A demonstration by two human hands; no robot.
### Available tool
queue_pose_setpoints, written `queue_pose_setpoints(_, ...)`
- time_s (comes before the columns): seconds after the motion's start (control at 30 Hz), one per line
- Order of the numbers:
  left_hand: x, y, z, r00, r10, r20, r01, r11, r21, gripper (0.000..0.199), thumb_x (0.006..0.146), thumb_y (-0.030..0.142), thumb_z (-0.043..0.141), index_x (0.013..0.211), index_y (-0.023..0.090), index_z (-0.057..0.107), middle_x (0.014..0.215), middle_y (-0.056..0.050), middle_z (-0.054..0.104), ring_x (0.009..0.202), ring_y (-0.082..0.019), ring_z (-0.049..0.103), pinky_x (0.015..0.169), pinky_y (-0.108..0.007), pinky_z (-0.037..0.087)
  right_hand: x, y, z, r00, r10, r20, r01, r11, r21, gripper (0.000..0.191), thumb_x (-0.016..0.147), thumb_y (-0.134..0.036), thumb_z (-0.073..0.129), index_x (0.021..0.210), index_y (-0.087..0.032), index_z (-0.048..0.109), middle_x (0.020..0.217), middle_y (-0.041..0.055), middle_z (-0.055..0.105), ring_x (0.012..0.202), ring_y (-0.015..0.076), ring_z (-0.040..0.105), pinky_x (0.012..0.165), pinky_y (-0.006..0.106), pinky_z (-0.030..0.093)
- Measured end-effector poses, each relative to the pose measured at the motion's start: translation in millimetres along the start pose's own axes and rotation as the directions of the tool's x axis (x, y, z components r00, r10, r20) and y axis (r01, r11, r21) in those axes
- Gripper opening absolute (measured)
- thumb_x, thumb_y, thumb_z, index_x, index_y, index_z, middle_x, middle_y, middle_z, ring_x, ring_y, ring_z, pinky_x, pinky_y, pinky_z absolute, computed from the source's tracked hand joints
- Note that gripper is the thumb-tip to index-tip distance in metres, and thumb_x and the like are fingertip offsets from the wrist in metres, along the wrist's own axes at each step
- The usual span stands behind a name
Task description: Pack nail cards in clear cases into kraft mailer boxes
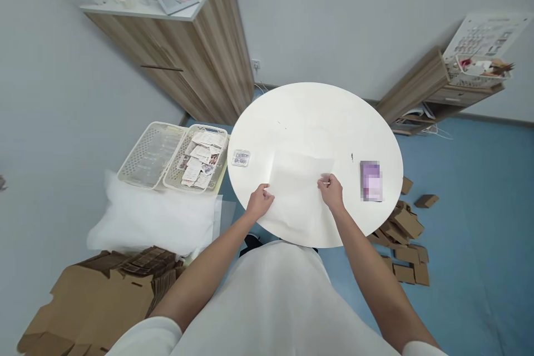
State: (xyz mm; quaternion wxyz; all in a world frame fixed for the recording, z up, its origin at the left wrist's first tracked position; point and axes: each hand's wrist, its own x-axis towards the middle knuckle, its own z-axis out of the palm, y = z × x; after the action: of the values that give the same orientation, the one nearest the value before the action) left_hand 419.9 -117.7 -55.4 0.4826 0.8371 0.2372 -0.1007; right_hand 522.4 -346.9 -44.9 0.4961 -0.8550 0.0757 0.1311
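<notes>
A thin, white, see-through sheet (297, 189) lies over the near part of the round white table (308, 117). Its left edge is pinched between the thumb and fingers of my left hand (260, 202). Near the upper right corner, my right hand (332, 191) grips the same sheet with bent fingers. A small clear case (241, 158) with several compartments rests on the table left of the sheet. Right of my right hand lies a purple, blurred-out rectangular item (371, 181). A tiny dark thing (352, 157), too small to name, is near it.
Left of the table stand a white basket of clear packets (152, 153) and another with printed packets (200, 158). White soft sheets (167, 219) and flattened cardboard boxes (95, 300) lie nearer. Small brown boxes (406, 256) cover the floor at right. A wooden cabinet (200, 50) stands behind.
</notes>
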Motion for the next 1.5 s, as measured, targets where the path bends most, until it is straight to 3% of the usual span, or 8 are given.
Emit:
queue_pose_setpoints(0.23, 18.1, 9.4, 35.4, 0.995, -0.089, 0.051, 0.079, 0.983, 0.166, 0.048, 0.071, 0.031, 0.056, 0.116, 0.021, 0.043, 0.068, 0.002, 0.055, 0.07, -0.016, 0.056, 0.061, -0.025, 0.039, 23.0, 36.4, -10.4, 0.999, 0.031, -0.041, -0.036, 0.993, -0.115, 0.057, 0.073, -0.032, 0.048, 0.125, -0.018, 0.033, 0.097, 0.0073, 0.059, 0.081, 0.0187, 0.056, 0.075, 0.034, 0.044)
queue_pose_setpoints(0.37, 23.6, 11.3, 48.5, 0.989, -0.122, 0.079, 0.1, 0.966, 0.24, 0.053, 0.073, 0.03, 0.055, 0.122, 0.02, 0.037, 0.071, 0.001, 0.056, 0.07, -0.015, 0.056, 0.06, -0.024, 0.039, 15.0, 42.8, -7.0, 0.972, -0.199, -0.122, 0.151, 0.936, -0.319, 0.073, 0.077, -0.031, 0.045, 0.137, -0.016, 0.007, 0.135, 0.0166, 0.029, 0.121, 0.0265, 0.034, 0.093, 0.042, 0.034)
queue_pose_setpoints(0.57, 20.2, 12.2, 56.5, 0.986, -0.154, 0.06, 0.124, 0.93, 0.347, 0.061, 0.078, 0.031, 0.051, 0.13, 0.018, 0.023, 0.08, -0.002, 0.06, 0.074, -0.016, 0.058, 0.062, -0.026, 0.043, -13.1, 60.8, 9.2, 0.887, -0.344, 0.306, 0.461, 0.664, -0.589, 0.061, 0.081, -0.031, 0.044, 0.135, -0.016, 0.021, 0.143, 0.0136, 0.017, 0.132, 0.028, 0.01, 0.102, 0.047, 0.018)
queue_pose_setpoints(0.7, 15.3, 12.3, 58.3, 0.987, 0.162, 0.007, -0.141, 0.836, 0.531, 0.061, 0.079, 0.034, 0.049, 0.132, 0.016, 0.024, 0.118, -0.013, 0.051, 0.11, -0.025, 0.047, 0.085, -0.038, 0.04, -14.2, 75.9, 13.1, 0.893, -0.249, 0.375, 0.445, 0.606, -0.659, 0.066, 0.08, -0.04, 0.045, 0.135, -0.014, 0.02, 0.145, 0.0154, 0.013, 0.133, 0.0295, 0.008, 0.103, 0.051, 0.013)
queue_pose_setpoints(0.8, 12.0, 10.8, 61.7, 0.913, 0.362, 0.189, -0.394, 0.66, 0.639, 0.056, 0.08, 0.034, 0.047, 0.131, 0.02, 0.03, 0.137, -0.012, 0.032, 0.127, -0.028, 0.026, 0.099, -0.043, 0.025, -5.1, 79.1, 9.4, 0.888, -0.237, 0.394, 0.453, 0.597, -0.662, 0.069, 0.079, -0.045, 0.045, 0.136, -0.014, 0.019, 0.145, 0.0153, 0.011, 0.133, 0.0298, 0.008, 0.102, 0.052, 0.011)
queue_pose_setpoints(1.17, 7.4, -4.7, 73.8, 0.893, 0.332, 0.303, -0.444, 0.551, 0.706, 0.06, 0.082, 0.038, 0.043, 0.136, 0.02, 0.023, 0.144, -0.012, 0.018, 0.132, -0.029, 0.009, 0.101, -0.05, 0.017, 10.5, 78.7, 3.1, 0.877, -0.224, 0.424, 0.465, 0.615, -0.637, 0.074, 0.077, -0.046, 0.05, 0.137, -0.018, 0.016, 0.146, 0.0135, 0.008, 0.133, 0.031, 0.007, 0.101, 0.055, 0.012)
queue_pose_setpoints(1.33, 3.8, -2.9, 67.6, 0.872, 0.371, 0.319, -0.485, 0.57, 0.663, 0.061, 0.08, 0.036, 0.046, 0.135, 0.02, 0.024, 0.144, -0.011, 0.017, 0.133, -0.028, 0.008, 0.101, -0.05, 0.017, -1.4, 62.7, 1.9, 0.889, -0.3, 0.346, 0.457, 0.627, -0.632, 0.075, 0.078, -0.043, 0.048, 0.138, -0.017, 0.01, 0.146, 0.0148, 0.006, 0.132, 0.0331, 0.007, 0.099, 0.058, 0.015)
queue_pose_setpoints(1.5, 13.8, -18.3, 21.2, 0.892, 0.415, 0.18, -0.437, 0.69, 0.577, 0.053, 0.084, 0.039, 0.039, 0.133, 0.021, 0.027, 0.144, -0.01, 0.018, 0.133, -0.027, 0.009, 0.102, -0.049, 0.017, -12.2, 18.8, 30.2, 0.873, -0.413, 0.26, 0.486, 0.693, -0.532, 0.066, 0.082, -0.04, 0.04, 0.137, -0.02, 0.011, 0.145, 0.0122, 0.013, 0.132, 0.0297, 0.012, 0.099, 0.056, 0.019)
